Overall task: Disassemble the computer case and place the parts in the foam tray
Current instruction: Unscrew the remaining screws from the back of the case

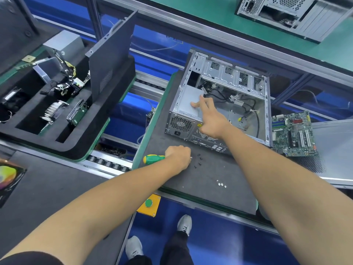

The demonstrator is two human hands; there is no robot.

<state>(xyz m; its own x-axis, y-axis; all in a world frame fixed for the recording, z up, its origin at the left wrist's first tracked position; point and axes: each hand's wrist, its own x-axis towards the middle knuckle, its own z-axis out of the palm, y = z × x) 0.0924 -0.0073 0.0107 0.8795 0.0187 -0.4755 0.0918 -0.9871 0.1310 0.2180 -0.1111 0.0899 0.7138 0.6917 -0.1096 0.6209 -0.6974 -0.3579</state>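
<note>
From the head camera I saw the computer case [225, 104] lying open on the dark surface [210, 175], right of the foam tray [63, 119]. My right hand [210, 117] reached into it, fingers [196, 104] straight and touching the power supply [189, 104]. My left hand [178, 156] rested on the surface, fingers curled round a green screwdriver [152, 159], beside loose black screws [198, 161]. A circuit board [294, 134] lay right of the case.

You will find no readable text, brand or number here. The yellow sticker [199, 125] on the computer case [219, 104], at about two o'clock from centre, is too small to make out.
</note>
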